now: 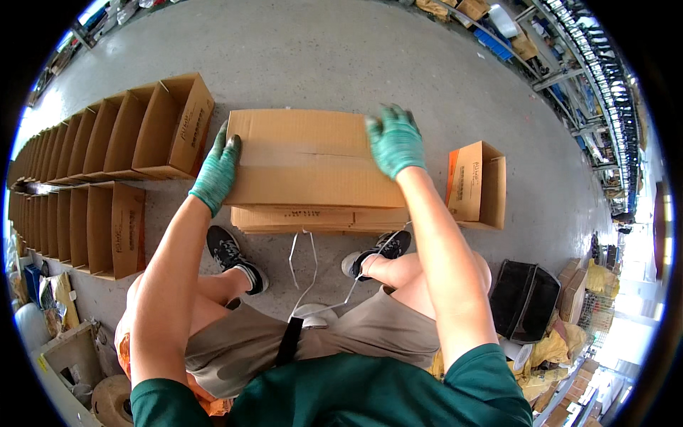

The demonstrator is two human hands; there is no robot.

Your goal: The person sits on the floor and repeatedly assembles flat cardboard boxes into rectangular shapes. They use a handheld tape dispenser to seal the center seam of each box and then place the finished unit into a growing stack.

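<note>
A brown cardboard box [306,164] lies in front of me with a seam across its upper face. It rests over a stack of flat cardboard [320,219]. My left hand [219,171], in a green glove with dark fingertips, holds the box's left edge, its thumb along the edge. At the far right corner, my right hand [395,141], gloved alike, lies over the edge with fingers stretched out, slightly blurred. Loose white strapping [314,260] trails from the stack toward my lap.
Rows of open cardboard boxes [128,135] stand on the left. One open box [475,186] stands to the right. A black bin [525,300] is at lower right, near yellow sacks [551,349]. Metal racks [569,75] line the far right. My shoes [231,252] flank the stack.
</note>
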